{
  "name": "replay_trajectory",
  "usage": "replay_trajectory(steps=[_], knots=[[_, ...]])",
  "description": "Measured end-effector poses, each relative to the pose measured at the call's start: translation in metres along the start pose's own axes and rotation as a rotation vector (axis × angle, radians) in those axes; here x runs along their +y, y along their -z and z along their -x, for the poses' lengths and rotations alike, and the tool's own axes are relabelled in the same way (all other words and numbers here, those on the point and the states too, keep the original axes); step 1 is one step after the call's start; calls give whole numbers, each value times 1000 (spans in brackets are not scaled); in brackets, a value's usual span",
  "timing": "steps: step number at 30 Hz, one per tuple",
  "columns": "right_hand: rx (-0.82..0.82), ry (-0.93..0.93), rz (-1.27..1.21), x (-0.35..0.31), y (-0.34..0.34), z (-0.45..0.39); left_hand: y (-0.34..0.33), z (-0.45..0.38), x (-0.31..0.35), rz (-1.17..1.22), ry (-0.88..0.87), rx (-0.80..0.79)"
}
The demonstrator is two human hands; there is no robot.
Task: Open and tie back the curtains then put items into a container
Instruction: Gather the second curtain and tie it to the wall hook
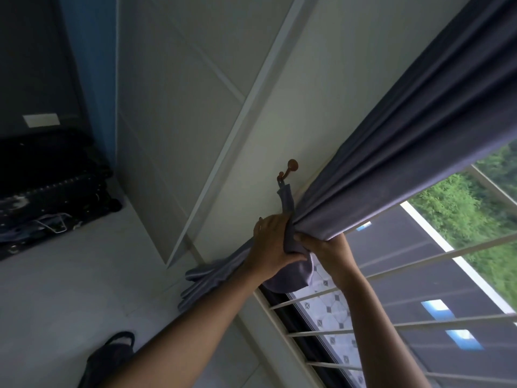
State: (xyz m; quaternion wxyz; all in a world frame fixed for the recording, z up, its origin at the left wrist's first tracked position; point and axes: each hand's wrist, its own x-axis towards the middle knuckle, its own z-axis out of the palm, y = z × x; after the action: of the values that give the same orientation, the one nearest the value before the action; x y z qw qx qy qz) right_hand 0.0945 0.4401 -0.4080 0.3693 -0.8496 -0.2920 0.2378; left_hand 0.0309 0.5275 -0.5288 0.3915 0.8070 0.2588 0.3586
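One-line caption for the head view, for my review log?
Both hands, left hand and right hand, gather the grey curtain beside the wall hook, where its tieback hangs.

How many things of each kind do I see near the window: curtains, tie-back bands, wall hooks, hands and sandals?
Curtain: 1
Tie-back band: 1, with one end on the hook
Wall hook: 1
Hands: 2, left hand and right hand, both gripping the gathered fabric
Sandal: 1
Total: 6
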Motion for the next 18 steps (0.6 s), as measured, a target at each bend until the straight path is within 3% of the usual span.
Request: replay_trajectory(steps=[6,14,18], knots=[[-47,-59,62,1,-2,-9,-4,-8,10,87,54,249],[6,31,213,20,-11,-34,-5,-10,9,41,211,240],[-2,-7,142,42,-17,-41,-5,-11,10,31,241,219]])
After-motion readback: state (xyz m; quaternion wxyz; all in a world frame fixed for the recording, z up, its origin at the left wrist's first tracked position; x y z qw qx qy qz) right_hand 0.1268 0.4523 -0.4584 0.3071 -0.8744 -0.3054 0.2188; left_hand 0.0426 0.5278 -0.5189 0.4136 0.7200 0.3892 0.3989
